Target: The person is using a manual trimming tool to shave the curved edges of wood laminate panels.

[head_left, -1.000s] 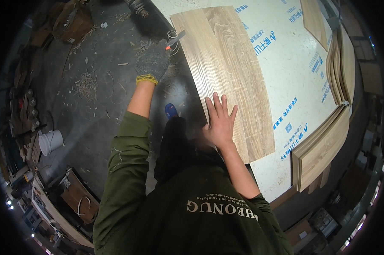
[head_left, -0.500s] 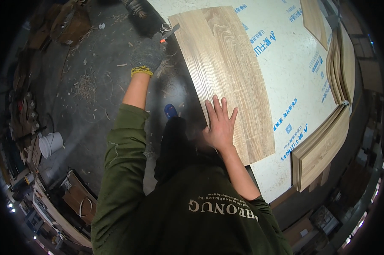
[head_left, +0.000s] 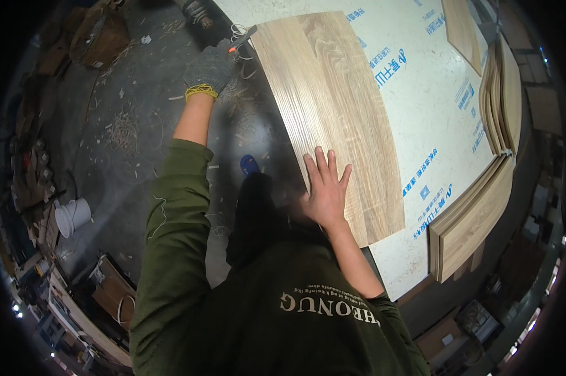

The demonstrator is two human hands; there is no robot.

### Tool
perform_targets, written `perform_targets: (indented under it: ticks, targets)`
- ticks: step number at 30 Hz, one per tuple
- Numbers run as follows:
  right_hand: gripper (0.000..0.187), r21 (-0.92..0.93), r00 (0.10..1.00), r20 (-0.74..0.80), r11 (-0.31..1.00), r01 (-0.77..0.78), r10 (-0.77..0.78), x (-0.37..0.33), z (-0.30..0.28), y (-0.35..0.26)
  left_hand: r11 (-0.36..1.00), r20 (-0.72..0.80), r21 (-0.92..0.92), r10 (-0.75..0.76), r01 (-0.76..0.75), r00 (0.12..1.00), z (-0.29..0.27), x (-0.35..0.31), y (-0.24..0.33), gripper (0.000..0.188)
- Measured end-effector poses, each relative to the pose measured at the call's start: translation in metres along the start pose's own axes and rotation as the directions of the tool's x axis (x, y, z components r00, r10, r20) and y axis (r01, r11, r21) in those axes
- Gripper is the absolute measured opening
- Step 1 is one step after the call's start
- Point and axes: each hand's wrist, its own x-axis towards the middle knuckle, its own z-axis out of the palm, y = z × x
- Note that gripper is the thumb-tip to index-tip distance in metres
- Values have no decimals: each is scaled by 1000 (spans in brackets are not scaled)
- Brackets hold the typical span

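A curved wood-grain board point(head_left: 358, 106) lies along the left edge of a white sheet-covered table. My right hand point(head_left: 325, 194) is bare and rests flat on the board's near part, fingers spread, thumb by its left edge. At the far left corner, my left hand point(head_left: 209, 70), in a dark knit glove with a yellow cuff, grips a flat dark tool with an orange part point(head_left: 236, 48). The tool meets the board's edge there; its exact kind is unclear. Pale thin strips point(head_left: 238, 30) curl around that corner. The gloved fingers are mostly dim.
Stacked curved boards point(head_left: 474, 219) stand at the table's right side, with more curved panels point(head_left: 501, 100) beyond them. A white bucket point(head_left: 73, 216) is on the floor at left. Shavings point(head_left: 123, 130) litter the dark floor. Another person's shoe point(head_left: 201, 15) shows at the far edge.
My left hand and the tool have moved a little farther away and left, to the board's far corner. My right hand has slid slightly nearer on the board.
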Motion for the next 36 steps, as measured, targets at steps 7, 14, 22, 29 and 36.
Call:
perform_targets:
  ticks: [7, 14, 22, 29, 36]
  targets:
    - [88, 6, 999, 40, 1000, -10, 9, 1, 2, 2, 994, -127, -10, -107, 106, 986, -39, 40, -88, 44]
    - [88, 21, 999, -19, 999, 49, -49, -1, -6, -2, 905, 455, 404, -74, -131, 887, 116, -294, -223, 28]
    - [88, 42, 992, 58, 994, 106, -108, -65, -16, 58, 719, 869, 255, -464, 646, 173, 107, -730, -79, 32]
    - [79, 51, 988, 7, 987, 155, -156, -86, -30, 106, 518, 301, -706, -399, 484, 866, 47, -391, -48, 47]
    - [68, -28, 932, -304, 976, -214, 196, -19, -26, 145, 705, -10, -633, 407, -321, 913, 13, -215, 66, 52]
